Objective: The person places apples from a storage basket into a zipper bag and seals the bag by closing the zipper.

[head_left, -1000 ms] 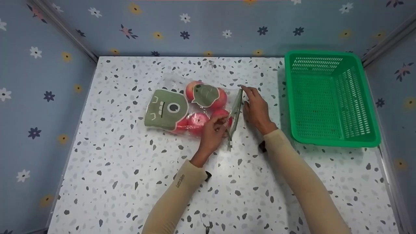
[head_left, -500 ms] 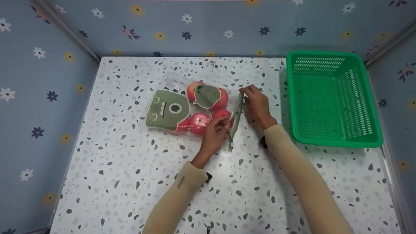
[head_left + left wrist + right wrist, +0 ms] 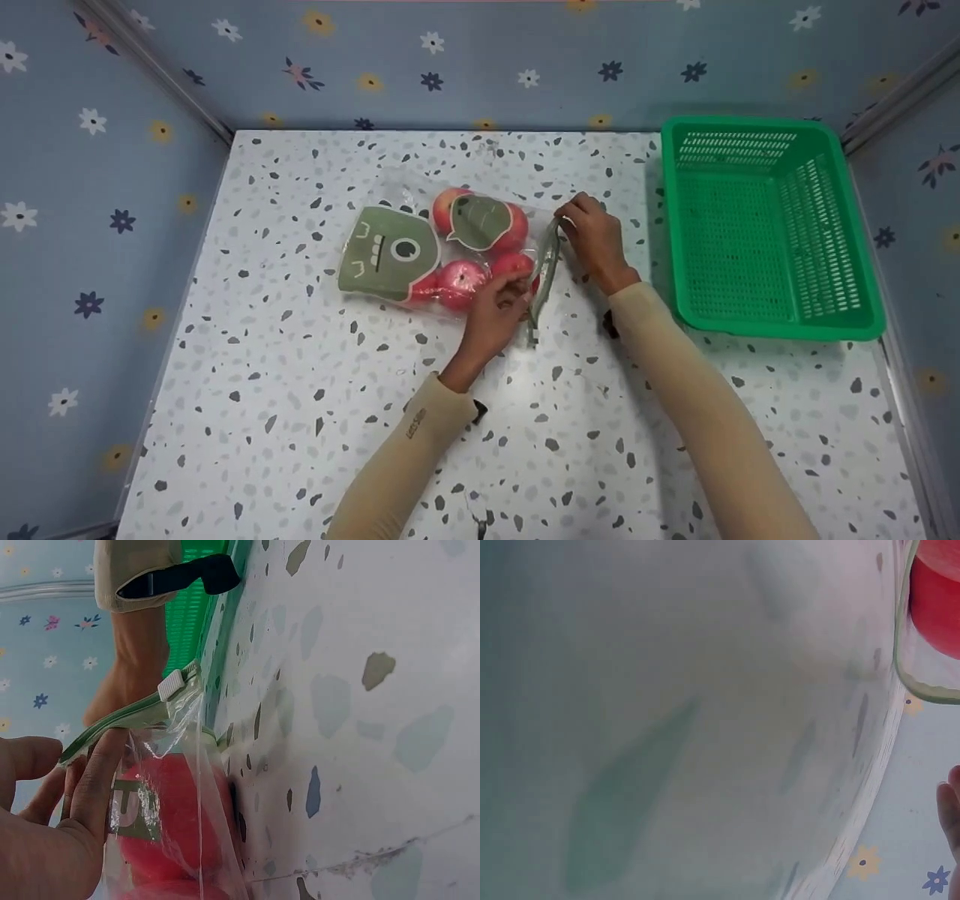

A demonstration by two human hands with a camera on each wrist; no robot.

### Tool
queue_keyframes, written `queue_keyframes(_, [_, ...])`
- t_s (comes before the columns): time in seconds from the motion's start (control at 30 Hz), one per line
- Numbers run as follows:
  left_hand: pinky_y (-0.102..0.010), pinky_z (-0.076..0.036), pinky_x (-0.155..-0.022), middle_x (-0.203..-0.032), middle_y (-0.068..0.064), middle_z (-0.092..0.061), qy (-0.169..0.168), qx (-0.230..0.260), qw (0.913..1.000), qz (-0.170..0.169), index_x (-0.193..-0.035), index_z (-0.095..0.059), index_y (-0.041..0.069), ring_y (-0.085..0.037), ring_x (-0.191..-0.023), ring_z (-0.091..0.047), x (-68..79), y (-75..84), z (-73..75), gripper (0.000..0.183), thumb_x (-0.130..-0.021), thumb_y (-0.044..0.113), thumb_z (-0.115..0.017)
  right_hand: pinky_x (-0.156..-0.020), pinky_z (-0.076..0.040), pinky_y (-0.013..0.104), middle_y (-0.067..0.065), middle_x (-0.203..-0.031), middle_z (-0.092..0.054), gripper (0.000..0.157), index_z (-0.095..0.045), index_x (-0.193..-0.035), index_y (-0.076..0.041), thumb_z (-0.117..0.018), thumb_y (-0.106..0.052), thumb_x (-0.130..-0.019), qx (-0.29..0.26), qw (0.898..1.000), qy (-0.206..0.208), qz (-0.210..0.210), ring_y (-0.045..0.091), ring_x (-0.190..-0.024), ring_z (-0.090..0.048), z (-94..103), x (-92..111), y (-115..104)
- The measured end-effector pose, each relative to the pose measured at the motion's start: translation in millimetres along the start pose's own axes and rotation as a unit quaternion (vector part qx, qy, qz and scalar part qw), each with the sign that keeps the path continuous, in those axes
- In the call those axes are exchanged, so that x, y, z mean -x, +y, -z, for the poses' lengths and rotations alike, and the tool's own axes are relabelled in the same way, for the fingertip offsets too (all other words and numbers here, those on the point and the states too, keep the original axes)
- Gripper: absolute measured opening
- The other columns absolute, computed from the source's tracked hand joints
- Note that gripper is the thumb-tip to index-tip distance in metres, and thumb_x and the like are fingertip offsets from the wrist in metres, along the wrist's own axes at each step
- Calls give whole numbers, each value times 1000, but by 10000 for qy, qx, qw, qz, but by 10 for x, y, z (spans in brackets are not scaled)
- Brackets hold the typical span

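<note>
A clear zip bag (image 3: 386, 259) with a green one-eyed monster print lies flat in the middle of the table. Several red apples (image 3: 460, 279) show through its plastic. My left hand (image 3: 491, 319) pinches the near part of the green zip strip (image 3: 549, 270) between thumb and fingers. A white slider (image 3: 171, 685) sits at the strip's near end in the left wrist view. At the far end of the strip, the fingertips of my right hand (image 3: 598, 240) pinch the edge. The right wrist view catches the bag's looped rim (image 3: 930, 696) and only some right fingers (image 3: 949, 814).
To the right stands a green plastic basket (image 3: 772, 326) with perforated walls. Speckled white table (image 3: 315, 420) surrounds the bag. Flower-patterned panels (image 3: 480, 60) close off the back and both sides.
My right fingers have moved slightly along the far end of the zip strip and curl more round it. The left hand, bag and apples stay almost in place.
</note>
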State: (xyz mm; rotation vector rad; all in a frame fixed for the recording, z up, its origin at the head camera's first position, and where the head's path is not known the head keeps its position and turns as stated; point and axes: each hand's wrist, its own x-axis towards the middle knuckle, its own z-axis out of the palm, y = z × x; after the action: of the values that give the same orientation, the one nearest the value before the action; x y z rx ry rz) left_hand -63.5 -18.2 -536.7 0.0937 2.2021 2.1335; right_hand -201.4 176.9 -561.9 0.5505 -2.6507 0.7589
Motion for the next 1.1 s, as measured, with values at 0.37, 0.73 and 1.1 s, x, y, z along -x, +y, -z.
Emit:
queue_keyframes(0.37, [-36,-64,-89,-120,-19,-66,-176,-1649,9824,-857,-135,-63,-4,-30,-102,-72,185,45,61,41,-94,-9,-69,-76,-59,47,14,-102,-63,6,-74,-98,-8,-73,-2,-98,-201,9993,88,-300,32,-92,-65,4,-7,-5])
queue_keyframes(0.73, [-36,-54,-110,-127,-11,-63,-821,-5480,7965,-2420,-124,-67,6,-27,-122,-60,333,-5,142,45,-86,15,-89,-81,-59,46,12,-107,-63,5,-75,-102,-8,-72,-5,-100,-308,9969,-75,-724,30,-97,-65,21,-14,-8])
queue_keyframes(1.1, [-36,-55,-103,-131,-7,-66,-747,-6867,6457,-3256,-115,-69,12,-25,-118,-64,307,-183,165,34,-85,4,-82,-86,-58,46,11,-112,-63,4,-74,-104,-7,-71,-9,-102,-308,9937,-319,-1033,29,-102,-64,32,-5,-22])
